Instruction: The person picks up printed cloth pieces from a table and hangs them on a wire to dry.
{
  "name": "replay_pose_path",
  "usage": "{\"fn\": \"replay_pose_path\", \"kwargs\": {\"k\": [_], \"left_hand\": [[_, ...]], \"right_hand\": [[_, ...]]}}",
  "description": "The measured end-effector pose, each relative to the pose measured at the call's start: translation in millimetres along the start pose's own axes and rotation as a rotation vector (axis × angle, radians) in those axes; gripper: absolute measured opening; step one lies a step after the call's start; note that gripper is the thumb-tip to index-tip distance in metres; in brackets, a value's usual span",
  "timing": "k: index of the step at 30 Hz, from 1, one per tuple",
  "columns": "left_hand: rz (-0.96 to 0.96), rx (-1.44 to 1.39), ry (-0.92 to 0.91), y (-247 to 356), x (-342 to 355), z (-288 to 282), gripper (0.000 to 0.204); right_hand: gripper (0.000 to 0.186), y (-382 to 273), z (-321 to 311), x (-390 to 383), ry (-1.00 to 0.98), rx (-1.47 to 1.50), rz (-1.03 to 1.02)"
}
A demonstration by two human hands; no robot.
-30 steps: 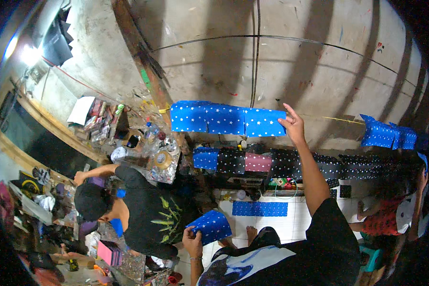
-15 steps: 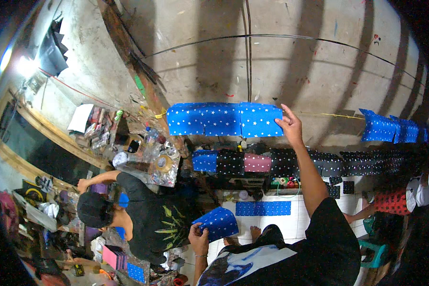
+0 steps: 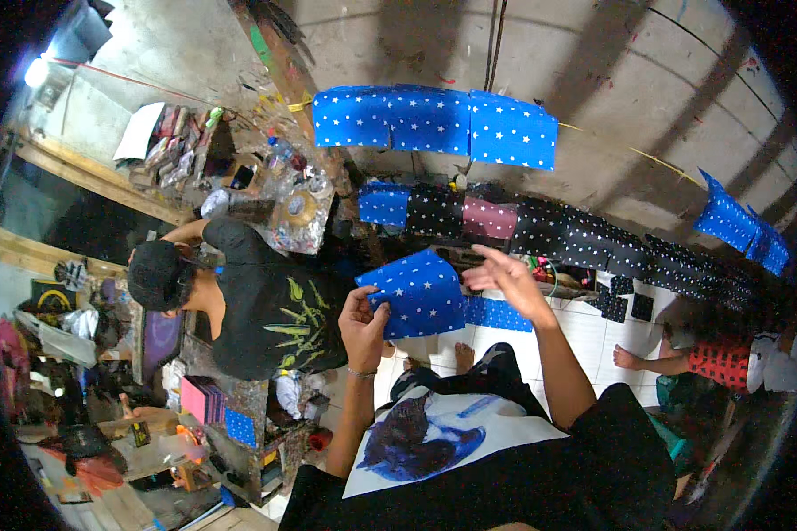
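My left hand pinches the left edge of a blue sheet with white stars, which hangs slightly bent in front of my legs; whether it is cloth or paper I cannot tell. My right hand holds nothing, its fingers stretched out just past the sheet's right edge. Higher up, several blue star-patterned pieces hang side by side over a yellow string along the wall. Beneath the sheet in my hand, more blue patterned pieces lie on the white tiled floor.
A co-worker in a black shirt bends over a cluttered bench at my left. Black dotted sheets line a low rack by the wall, with one pink sheet. Another person in red shorts is at the far right.
My right hand has come down from the hanging blue pieces toward the sheet in my left hand. That sheet has been raised. The view has tilted downward.
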State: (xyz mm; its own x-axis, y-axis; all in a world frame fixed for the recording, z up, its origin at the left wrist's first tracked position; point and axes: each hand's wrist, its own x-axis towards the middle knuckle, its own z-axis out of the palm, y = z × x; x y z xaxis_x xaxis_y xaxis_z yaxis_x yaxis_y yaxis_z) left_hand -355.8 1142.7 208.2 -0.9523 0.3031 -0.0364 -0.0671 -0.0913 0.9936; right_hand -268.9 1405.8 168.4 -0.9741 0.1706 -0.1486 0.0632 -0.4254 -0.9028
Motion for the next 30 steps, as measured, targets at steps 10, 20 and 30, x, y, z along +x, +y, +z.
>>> {"fn": "replay_pose_path", "kwargs": {"k": [10,20,30], "left_hand": [[0.051,-0.046,-0.099,14,10,11,0.026],[0.094,0.224,-0.122,14,18,14,0.012],[0.042,0.334,-0.181,22,20,28,0.012]], "right_hand": [[0.046,-42,42,-10,0.003,-0.395,-0.125],[0.02,-46,40,-18,0.155,-0.549,-0.16],[0.011,-48,27,-26,0.179,-0.442,-0.213]]}}
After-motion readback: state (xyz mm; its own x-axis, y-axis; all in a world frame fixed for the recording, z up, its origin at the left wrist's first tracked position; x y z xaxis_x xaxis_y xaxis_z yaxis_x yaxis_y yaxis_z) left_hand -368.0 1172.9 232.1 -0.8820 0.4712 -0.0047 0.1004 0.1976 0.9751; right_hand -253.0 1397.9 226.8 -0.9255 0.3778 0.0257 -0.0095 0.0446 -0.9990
